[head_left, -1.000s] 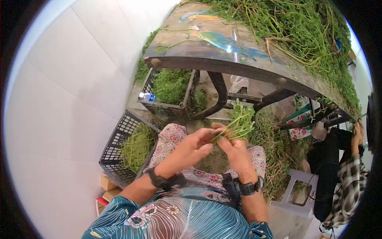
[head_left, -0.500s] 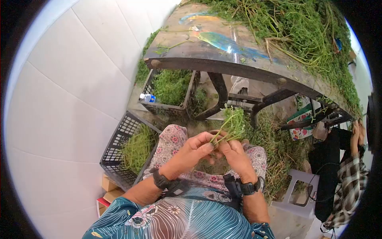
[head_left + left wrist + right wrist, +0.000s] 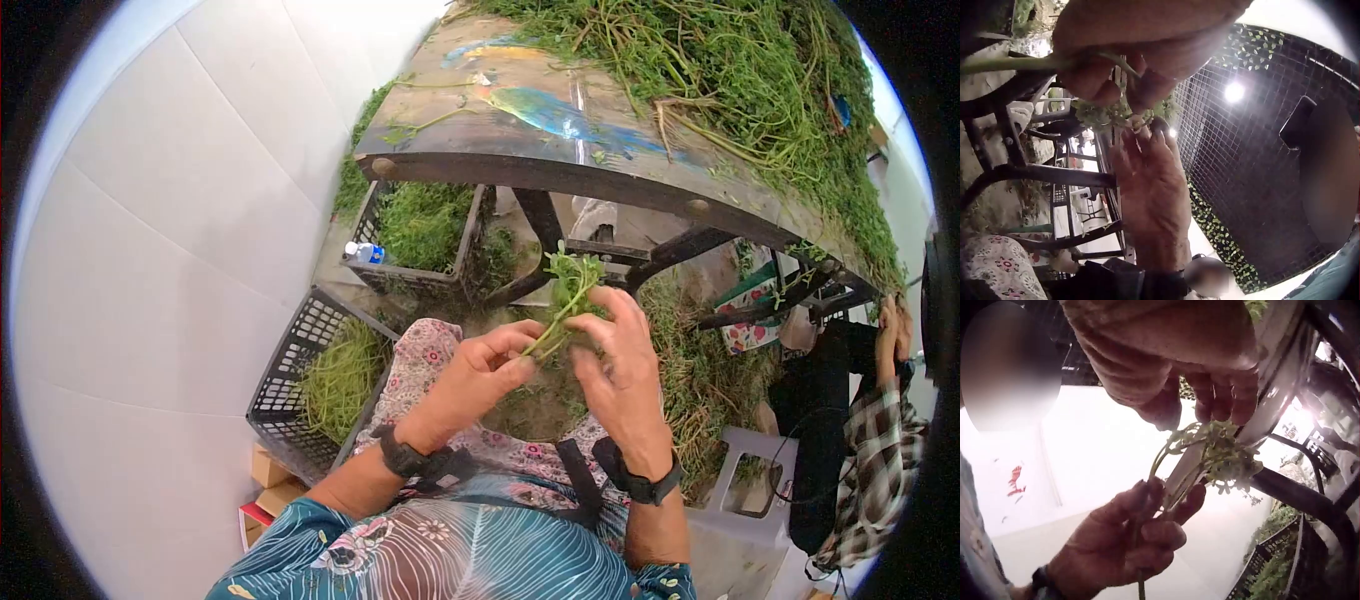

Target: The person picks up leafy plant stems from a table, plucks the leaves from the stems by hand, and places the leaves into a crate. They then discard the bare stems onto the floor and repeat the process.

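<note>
Green and limp — the herb sprig is pinched by its stems in the left hand, leafy top just past the fingertips. The right hand cups those leaves with loosely bent fingers — grasping or only touching, I cannot tell. Likely feather-light and easily bruised; best held low on the stems.

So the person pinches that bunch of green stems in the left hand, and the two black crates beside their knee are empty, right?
Not quite. The left hand does pinch the green stems, with the right hand at the leafy top, but the black crates are not empty: the head view shows the near crate and the far crate both holding greens.
</note>
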`<state>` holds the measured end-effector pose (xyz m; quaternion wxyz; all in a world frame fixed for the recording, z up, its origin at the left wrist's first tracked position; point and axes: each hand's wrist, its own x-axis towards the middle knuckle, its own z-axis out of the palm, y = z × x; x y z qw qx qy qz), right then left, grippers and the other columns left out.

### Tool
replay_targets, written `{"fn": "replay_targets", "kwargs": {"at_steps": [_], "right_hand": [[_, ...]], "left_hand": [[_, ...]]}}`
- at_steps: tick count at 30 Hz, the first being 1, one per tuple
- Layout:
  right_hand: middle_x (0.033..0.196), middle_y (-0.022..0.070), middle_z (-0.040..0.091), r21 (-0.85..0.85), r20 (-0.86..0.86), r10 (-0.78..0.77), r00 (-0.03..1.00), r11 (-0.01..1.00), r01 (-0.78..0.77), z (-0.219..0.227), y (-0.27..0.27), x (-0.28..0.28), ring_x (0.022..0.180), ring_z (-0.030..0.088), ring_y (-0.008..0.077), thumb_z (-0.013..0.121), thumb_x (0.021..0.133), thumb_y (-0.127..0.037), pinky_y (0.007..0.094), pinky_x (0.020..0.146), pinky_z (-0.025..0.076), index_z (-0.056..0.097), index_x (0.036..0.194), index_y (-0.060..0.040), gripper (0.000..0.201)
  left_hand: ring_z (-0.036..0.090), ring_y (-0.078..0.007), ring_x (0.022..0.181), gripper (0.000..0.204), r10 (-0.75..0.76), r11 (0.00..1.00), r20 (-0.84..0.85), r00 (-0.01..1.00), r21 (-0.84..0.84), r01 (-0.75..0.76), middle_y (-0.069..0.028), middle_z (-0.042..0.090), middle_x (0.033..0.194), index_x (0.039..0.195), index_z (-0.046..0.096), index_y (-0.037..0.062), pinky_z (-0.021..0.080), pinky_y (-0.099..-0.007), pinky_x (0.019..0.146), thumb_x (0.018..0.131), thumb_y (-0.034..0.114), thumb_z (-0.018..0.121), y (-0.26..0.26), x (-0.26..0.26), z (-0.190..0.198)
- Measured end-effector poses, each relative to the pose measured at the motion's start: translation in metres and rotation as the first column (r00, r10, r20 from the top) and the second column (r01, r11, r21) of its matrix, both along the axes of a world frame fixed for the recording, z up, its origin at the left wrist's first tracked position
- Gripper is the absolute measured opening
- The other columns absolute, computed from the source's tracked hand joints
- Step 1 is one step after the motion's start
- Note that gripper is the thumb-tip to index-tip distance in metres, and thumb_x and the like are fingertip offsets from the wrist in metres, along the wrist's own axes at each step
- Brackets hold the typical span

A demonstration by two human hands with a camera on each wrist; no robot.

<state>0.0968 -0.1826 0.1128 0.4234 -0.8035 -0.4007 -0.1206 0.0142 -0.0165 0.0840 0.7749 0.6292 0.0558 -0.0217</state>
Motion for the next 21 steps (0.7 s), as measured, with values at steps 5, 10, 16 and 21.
{"fn": "replay_targets", "kwargs": {"at_steps": [5,10,16,21], "right_hand": [[0.112,0.0155,0.051,-0.078,0.118,0.021,0.993,0.997,-0.012,-0.012,-0.002,0.006,0.11,0.046,0.0371,0.063,0.066,0.002,0.0444,0.089,0.04,0.055,0.092,-0.0045,0.029],[0.106,0.0159,0.051,-0.08,0.082,0.002,0.997,0.997,0.005,-0.018,0.003,-0.001,0.109,0.046,0.0365,0.061,0.066,0.003,0.0445,0.088,0.038,0.049,0.087,-0.002,0.024],[0.105,0.0171,0.051,0.044,-0.046,-0.221,0.974,0.974,0.223,-0.04,0.005,0.008,0.104,0.047,0.0348,0.05,0.072,0.001,0.0427,0.09,0.037,0.048,0.09,-0.0003,0.018],[0.089,0.0074,0.06,0.425,-0.733,-0.101,0.673,0.704,0.569,-0.033,-0.026,0.033,0.08,0.057,0.0181,0.044,0.085,-0.006,0.0304,0.067,0.045,0.05,0.096,-0.0027,0.013]], "left_hand": [[0.049,-0.0069,0.092,0.018,0.027,1.0,0.01,1.0,-0.011,-0.027,-0.0023,0.049,0.12,0.099,0.061,0.0008,0.042,-0.0219,0.077,0.085,0.011,0.057,-0.003,-0.001,0.004],[0.05,-0.009,0.093,0.02,0.053,0.997,-0.046,0.998,0.057,-0.05,-0.0038,0.054,0.113,0.098,0.061,-0.0009,0.042,-0.0245,0.079,0.085,0.014,0.058,-0.004,-0.002,0.0],[0.049,-0.0025,0.076,0.023,0.071,0.971,0.039,0.997,0.225,-0.078,0.0012,0.059,0.095,0.105,0.06,0.0005,0.04,-0.0191,0.066,0.087,0.015,0.055,-0.015,0.002,-0.009],[0.044,-0.0023,0.059,0.02,0.139,0.99,-0.102,0.985,0.036,-0.136,0.0044,0.052,0.071,0.102,0.06,0.0039,0.034,-0.018,0.052,0.091,0.019,0.053,-0.007,-0.005,0.001]]}}
